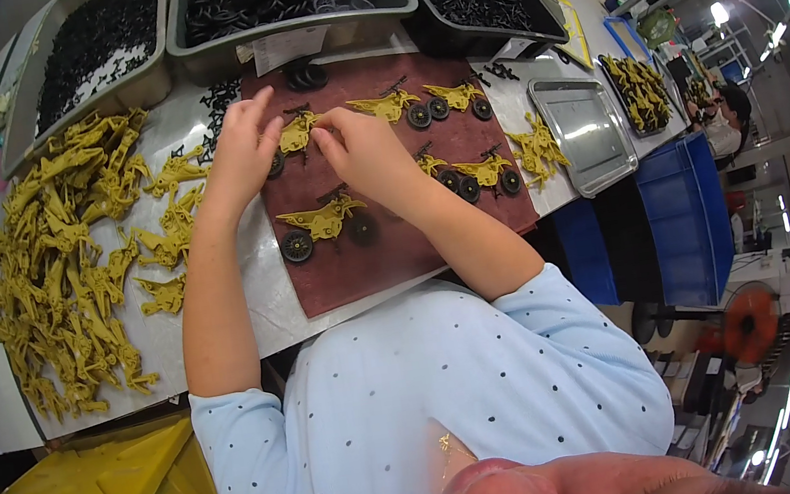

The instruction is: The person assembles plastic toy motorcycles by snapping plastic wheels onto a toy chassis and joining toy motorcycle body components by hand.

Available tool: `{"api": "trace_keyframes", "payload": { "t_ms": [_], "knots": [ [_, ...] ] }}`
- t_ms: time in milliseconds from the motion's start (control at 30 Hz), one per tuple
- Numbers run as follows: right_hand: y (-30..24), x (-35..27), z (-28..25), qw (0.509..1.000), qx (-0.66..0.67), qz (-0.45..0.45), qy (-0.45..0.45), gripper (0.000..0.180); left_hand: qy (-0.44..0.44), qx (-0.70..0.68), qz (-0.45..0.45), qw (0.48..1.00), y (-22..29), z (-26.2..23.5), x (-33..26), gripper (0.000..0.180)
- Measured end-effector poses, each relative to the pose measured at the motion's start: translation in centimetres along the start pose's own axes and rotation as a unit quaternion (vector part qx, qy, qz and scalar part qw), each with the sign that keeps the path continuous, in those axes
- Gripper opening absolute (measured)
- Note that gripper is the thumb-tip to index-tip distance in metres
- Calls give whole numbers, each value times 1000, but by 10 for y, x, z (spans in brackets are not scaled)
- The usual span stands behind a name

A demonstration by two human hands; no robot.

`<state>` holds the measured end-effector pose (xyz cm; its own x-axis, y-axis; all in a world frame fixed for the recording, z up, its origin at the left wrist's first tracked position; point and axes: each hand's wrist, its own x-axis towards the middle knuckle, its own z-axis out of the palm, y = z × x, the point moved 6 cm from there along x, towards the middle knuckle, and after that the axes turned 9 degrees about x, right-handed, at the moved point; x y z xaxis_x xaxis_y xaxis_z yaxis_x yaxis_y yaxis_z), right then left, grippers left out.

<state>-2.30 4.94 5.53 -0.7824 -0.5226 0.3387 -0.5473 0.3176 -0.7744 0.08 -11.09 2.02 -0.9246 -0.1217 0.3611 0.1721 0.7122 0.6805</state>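
Yellow plastic, by the look of it, makes up the small openwork frame (299, 135) at the far left of the dark red mat (396, 257), between the person's two hands. On the left hand (248, 148) the fingers fan apart, the thumb close to the frame; from where I stand I can't tell whether it touches. The right hand (367, 153) has thumb and forefinger tips near one another at the frame's right end, but whether that grip is clamped on the frame or on some small part is hidden from me.

I'd judge the piece light and fairly stiff, with thin prongs that could snap, so the thicker middle seems the best place to take hold. A black wheel (276, 166) shows just under the left hand and would probably roll if the frame were set down on it.

Close by, black rings (305, 76) lie just beyond the frame, below a grey tub (284, 30), and limit the reach forward. Another wheeled frame (321, 222) sits nearer the person, between the forearms. To the left, a big tangled heap of yellow frames (63, 253) covers much of the surface (261, 266).
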Motion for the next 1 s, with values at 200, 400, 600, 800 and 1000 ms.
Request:
{"api": "trace_keyframes", "payload": {
  "t_ms": [200,400,600,800,1000],
  "knots": [
    [-28,-14,-19,981,182,-64,-6,23,-118,-589,-141,787,69,16,-8,71],
    [-17,-21,-42,989,118,-86,11,27,-139,-652,-127,735,89,29,-1,72],
    [-1,-20,-76,995,67,-72,24,16,-125,-636,-224,728,86,61,10,45],
    [74,-6,-111,961,248,90,87,13,-44,3,-14,999,78,76,38,18],
    [97,-9,-110,930,300,210,35,15,-59,227,97,967,92,110,48,42]
  ]
}}
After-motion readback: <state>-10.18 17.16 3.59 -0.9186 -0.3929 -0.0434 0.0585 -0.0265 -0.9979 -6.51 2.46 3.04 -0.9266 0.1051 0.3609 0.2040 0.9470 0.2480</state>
